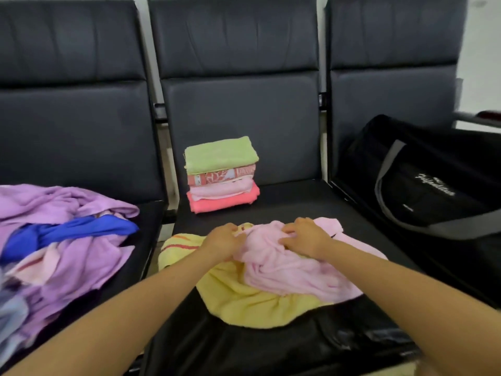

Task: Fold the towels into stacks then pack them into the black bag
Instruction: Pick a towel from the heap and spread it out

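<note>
A crumpled pink towel lies on the middle seat on top of a rumpled yellow towel. My left hand grips the pink towel's far left edge and my right hand grips its far edge a little to the right. Behind them, against the backrest, stands a folded stack: a green towel on top, a patterned red one, a pale pink one and a coral one at the bottom. The black bag with grey straps sits on the right seat.
A heap of unfolded towels, lilac, blue and pale pink, covers the left seat. The three black padded seats stand in a row with gaps between them. A white wall shows at the far right.
</note>
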Available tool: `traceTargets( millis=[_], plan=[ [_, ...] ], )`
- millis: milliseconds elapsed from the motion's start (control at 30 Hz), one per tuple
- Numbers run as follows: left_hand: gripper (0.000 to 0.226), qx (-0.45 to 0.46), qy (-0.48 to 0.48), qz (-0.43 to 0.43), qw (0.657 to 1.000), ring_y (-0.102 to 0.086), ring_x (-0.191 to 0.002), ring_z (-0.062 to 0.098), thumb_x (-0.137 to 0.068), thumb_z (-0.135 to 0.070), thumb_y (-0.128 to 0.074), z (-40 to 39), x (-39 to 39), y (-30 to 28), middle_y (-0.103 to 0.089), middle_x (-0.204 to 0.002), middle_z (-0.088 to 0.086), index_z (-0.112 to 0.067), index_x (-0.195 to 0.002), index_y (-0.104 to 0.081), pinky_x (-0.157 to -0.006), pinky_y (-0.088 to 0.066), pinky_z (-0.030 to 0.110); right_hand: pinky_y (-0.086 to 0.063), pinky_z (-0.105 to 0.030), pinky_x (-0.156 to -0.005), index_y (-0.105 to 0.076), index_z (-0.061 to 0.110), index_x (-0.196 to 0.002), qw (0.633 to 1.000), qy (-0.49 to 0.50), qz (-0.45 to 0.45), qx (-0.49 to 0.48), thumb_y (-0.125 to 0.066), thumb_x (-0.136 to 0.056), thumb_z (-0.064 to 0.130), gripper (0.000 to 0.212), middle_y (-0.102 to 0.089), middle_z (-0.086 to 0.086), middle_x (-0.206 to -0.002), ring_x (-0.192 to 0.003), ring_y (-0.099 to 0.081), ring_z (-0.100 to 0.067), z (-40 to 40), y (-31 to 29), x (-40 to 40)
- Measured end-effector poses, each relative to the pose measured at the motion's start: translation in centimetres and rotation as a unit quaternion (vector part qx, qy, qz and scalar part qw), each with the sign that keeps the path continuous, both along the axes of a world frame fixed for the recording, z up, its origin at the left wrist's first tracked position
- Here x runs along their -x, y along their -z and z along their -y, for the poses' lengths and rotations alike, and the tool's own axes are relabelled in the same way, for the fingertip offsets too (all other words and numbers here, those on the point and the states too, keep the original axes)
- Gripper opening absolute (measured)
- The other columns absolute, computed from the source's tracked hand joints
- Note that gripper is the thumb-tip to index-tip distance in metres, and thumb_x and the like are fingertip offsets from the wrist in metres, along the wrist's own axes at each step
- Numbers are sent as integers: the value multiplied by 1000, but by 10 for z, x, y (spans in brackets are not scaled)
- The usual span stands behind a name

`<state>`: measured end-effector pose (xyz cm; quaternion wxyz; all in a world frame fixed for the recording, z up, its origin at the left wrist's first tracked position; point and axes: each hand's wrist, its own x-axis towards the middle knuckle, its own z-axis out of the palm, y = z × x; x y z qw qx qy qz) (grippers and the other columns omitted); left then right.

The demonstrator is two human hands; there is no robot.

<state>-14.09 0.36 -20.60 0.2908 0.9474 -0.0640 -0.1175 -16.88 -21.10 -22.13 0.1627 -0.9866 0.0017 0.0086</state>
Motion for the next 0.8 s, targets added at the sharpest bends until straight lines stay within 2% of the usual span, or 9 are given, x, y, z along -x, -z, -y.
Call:
traceTargets(
  millis=[67,133,233,367,467,567,600,700,800],
  plan=[
    [17,-8,9,-24,1000,-57,-68,19,-90,-29,-52,-3,2,0,-60,-85,6,-15,-87,-61,-66,-46,28,-42,-34,-86,-64,17,-83,997,-4,36,-72,-58,-90,32,17,-52,-3,-89,-94,-49,-21,-2,-4,3],
    [28,-18,10,-38,999,-47,-54,15,-89,-25,-55,-5,8,-1,-54,-65,3,-12,-64,-54,-57,-40,25,-42,-28,-69,-52,16,-64,984,13,69,-166,-61,-90,27,29,-49,2,-72,-71,-47,-14,-5,-13,4],
    [26,205,-44,-54,976,-49,-60,19,-93,-18,-50,-6,16,-17,-54,-69,7,-14,-68,-52,-58,-42,27,-29,-24,-54,-42,15,-60,941,53,156,-296,-60,-92,24,38,-40,2,-62,-59,-36,-11,-5,-42,3],
    [19,571,-113,-28,812,-65,-91,20,-96,-13,-45,-11,13,-61,-69,-101,5,-16,-108,-60,-74,-54,31,-34,-15,-52,-54,11,-68,915,23,208,-345,-67,-89,25,28,-49,7,-62,-57,-42,-4,-1,-77,17],
    [25,657,-121,-29,743,-64,-98,20,-98,-14,-44,-13,12,-79,-66,-111,7,-12,-121,-55,-76,-55,31,-33,-20,-49,-50,12,-65,944,-56,82,-316,-74,-82,33,36,-43,3,-59,-53,-39,-7,-4,-70,35],
    [25,691,-203,-29,693,-61,-99,22,-97,-14,-44,-26,-5,-74,-64,-111,9,-8,-116,-59,-88,-49,31,-29,-30,-53,-45,12,-67,965,-71,-19,-252,-73,-80,39,41,-38,-4,-64,-59,-36,-16,4,-55,39],
    [25,643,-251,-12,724,-59,-99,22,-97,-14,-44,-35,-15,-69,-62,-108,8,-6,-115,-59,-88,-47,30,-29,-30,-55,-44,11,-66,969,-62,-28,-237,-72,-81,37,41,-38,-5,-64,-59,-36,-16,9,-51,38],
    [25,373,-308,29,875,-56,-114,28,-96,-6,-42,-65,-33,-60,-60,-111,13,3,-115,-55,-93,-43,32,-34,-27,-56,-51,10,-67,972,-17,-55,-227,-70,-82,33,34,-45,-5,-63,-60,-42,-15,24,-42,37],
    [33,282,-298,72,909,-53,-120,36,-97,-13,-41,-81,-28,-57,-58,-119,23,6,-120,-55,-86,-45,36,-38,-21,-52,-51,8,-65,947,20,-99,-306,-73,-83,26,34,-49,-4,-61,-58,-45,-15,38,-34,42]
  ],
)
